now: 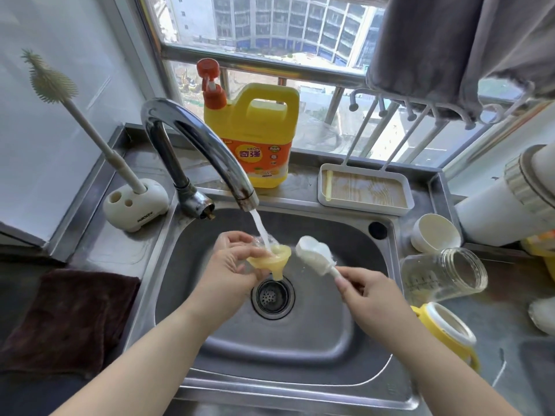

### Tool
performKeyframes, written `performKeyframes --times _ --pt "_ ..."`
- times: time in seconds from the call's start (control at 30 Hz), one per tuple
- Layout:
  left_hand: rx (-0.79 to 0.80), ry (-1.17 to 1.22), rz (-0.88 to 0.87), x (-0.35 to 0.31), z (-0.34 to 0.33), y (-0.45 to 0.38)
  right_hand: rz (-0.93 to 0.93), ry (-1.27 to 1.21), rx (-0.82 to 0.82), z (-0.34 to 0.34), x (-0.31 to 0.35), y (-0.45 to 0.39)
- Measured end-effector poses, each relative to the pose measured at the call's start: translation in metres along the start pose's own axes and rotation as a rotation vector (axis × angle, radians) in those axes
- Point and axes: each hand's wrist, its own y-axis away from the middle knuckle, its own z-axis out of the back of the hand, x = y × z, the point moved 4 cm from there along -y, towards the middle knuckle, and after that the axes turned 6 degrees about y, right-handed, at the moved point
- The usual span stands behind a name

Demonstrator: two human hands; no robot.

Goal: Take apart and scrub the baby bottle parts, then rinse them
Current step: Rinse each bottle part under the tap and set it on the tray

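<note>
Your left hand (232, 261) pinches the soft, wet, slippery teat (271, 261) by its rim under the tap (210, 148); your right hand (365, 291) grips the small brush (315, 255).

I see a steel counter (99, 250) in daylight, set under a barred window (300, 34) that looks out on tall blocks; a pale wall panel (54, 109) stands to the left; grey cloth (450, 46) hangs at the upper right; a dark towel (66, 319) lies on the counter's left; a yellow detergent jug (255, 133) stands on the sill ledge.
</note>
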Motion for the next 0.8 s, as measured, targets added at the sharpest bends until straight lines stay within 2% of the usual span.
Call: performKeyframes --times 0.07,0.2,0.4,0.53,0.6,0.7,0.8 --pt "0.040 -0.086 -0.017 0.001 -0.002 0.002 -0.082 -0.135 0.023 -0.003 0.010 -0.007" --pt "0.097 0.095 0.093 0.013 -0.008 0.009 -0.282 -0.405 0.154 -0.026 0.033 -0.017" --pt "0.062 0.386 0.229 0.024 0.001 0.009 -0.254 -0.525 0.203 -0.041 0.044 -0.022" --pt "0.000 0.415 0.364 0.030 0.004 0.002 -0.213 -0.565 0.198 -0.041 0.049 -0.018" --pt "0.030 0.366 0.415 0.028 0.004 0.001 -0.161 -0.442 0.221 -0.039 0.051 -0.017" --pt "0.042 0.297 0.416 0.026 0.005 0.002 -0.001 -0.053 0.198 -0.029 0.049 -0.012" --pt "-0.011 0.290 0.414 0.026 0.007 0.001 0.163 0.348 0.177 -0.017 0.042 -0.006"
